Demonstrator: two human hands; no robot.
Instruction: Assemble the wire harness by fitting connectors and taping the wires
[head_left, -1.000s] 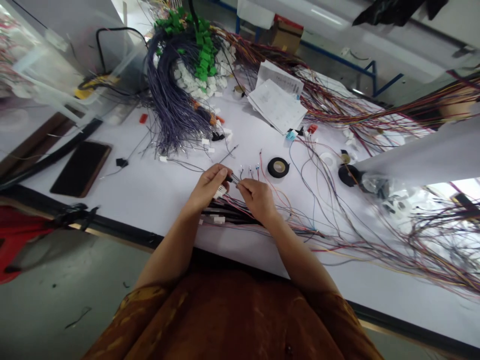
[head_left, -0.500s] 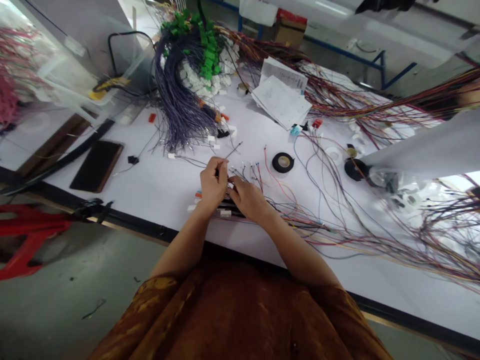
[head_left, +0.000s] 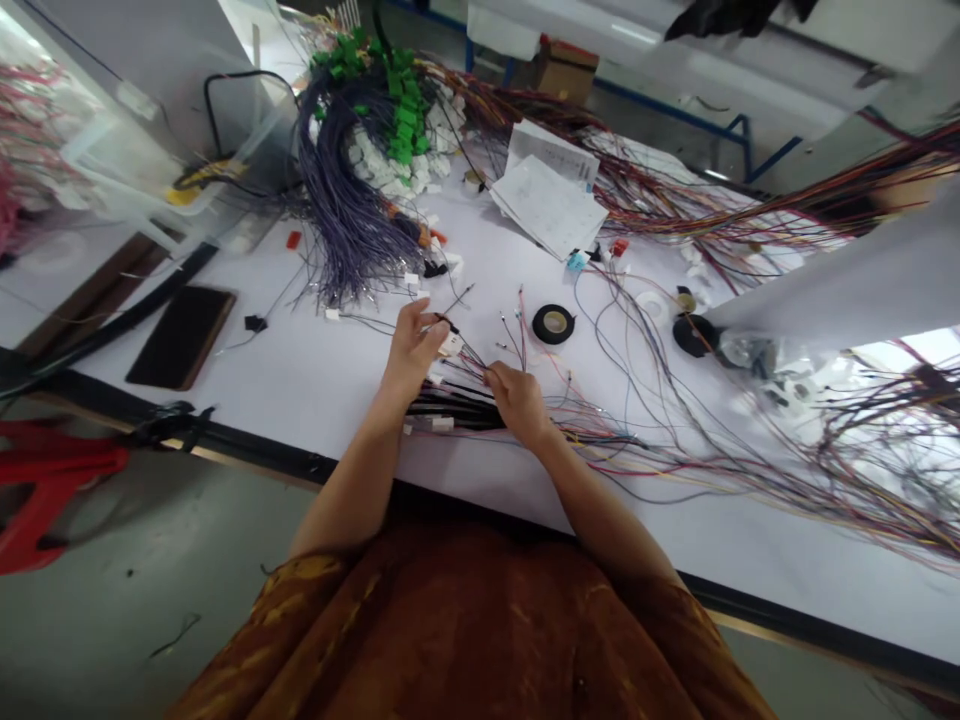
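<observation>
My left hand (head_left: 411,348) is closed at a small white connector (head_left: 451,345), its thumb against it and a short black piece (head_left: 448,322) by the fingertips. Thin wires (head_left: 472,358) run from the connector to my right hand (head_left: 519,398), whose fingers are pinched around them. Below both hands lies a bundle of black-sleeved cables (head_left: 461,403) with white plugs (head_left: 442,425) at its left end. Several loose wire ends with metal tips (head_left: 504,318) point up just beyond my right hand.
A roll of black tape (head_left: 554,324) lies right of the hands. Purple wires (head_left: 330,210) with green connectors (head_left: 409,110) are heaped behind. Papers (head_left: 551,205) lie further back, a phone (head_left: 181,337) at left. Long coloured wires (head_left: 720,465) spread to the right.
My hands have moved apart, the right one shifting right along the wires. The white connector by my left hand now shows. The whole view has shifted slightly.
</observation>
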